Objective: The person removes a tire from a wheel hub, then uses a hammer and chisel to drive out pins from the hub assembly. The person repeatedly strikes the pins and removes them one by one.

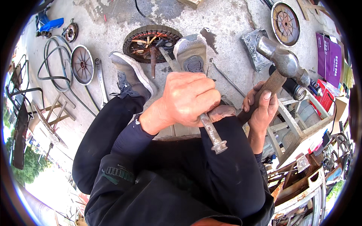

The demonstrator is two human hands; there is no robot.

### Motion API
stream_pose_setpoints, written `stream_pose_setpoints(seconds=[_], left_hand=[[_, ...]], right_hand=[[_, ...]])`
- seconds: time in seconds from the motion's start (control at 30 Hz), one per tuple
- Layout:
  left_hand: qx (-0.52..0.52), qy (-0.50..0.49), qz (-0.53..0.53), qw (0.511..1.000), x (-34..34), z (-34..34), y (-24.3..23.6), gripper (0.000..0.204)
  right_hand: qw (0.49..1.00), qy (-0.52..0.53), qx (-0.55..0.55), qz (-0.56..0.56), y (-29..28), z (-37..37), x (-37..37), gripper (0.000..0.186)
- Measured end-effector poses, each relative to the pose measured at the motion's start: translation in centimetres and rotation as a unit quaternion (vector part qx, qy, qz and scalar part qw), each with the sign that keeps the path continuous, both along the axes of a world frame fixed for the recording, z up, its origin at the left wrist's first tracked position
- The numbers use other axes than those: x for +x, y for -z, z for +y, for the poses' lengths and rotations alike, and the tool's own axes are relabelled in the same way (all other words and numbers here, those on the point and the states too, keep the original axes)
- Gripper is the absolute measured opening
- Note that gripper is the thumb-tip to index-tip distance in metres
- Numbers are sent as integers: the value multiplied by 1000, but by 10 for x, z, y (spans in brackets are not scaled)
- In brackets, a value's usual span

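The left hand [186, 98] is clenched round a rusty steel chisel [212, 132] with a mushroomed head. Just beside it, the right hand [260, 107] grips a wooden-handled ball-peen hammer [283, 62], raised. Beyond lies a rusty wheel [151, 42].

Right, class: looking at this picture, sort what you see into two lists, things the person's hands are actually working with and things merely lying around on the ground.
In use:
- left hand gripping a steel punch
- right hand holding a hammer raised

Lying about:
- wheel hub with axle by the feet
- spoked disc
- long spanner
- hose loop
- wooden stool
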State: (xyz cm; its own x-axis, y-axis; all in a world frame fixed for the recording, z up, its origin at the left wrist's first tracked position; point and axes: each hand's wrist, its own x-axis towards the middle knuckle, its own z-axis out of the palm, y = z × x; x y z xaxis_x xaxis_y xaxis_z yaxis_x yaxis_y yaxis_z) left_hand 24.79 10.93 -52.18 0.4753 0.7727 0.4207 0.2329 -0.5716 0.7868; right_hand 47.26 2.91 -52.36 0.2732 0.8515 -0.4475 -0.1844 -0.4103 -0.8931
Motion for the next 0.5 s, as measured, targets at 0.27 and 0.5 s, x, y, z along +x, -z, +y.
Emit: stream_pose_setpoints(seconds=[0.27, 0.5], left_hand=[[27, -15, -3, 1000, -7, 12, 4, 40], [14, -64, -40, 997, -22, 23, 26, 50]], right_hand=[[1000, -10, 3, 7, 5, -6, 0, 46], [999, -27, 3, 16, 7, -5, -1, 44]])
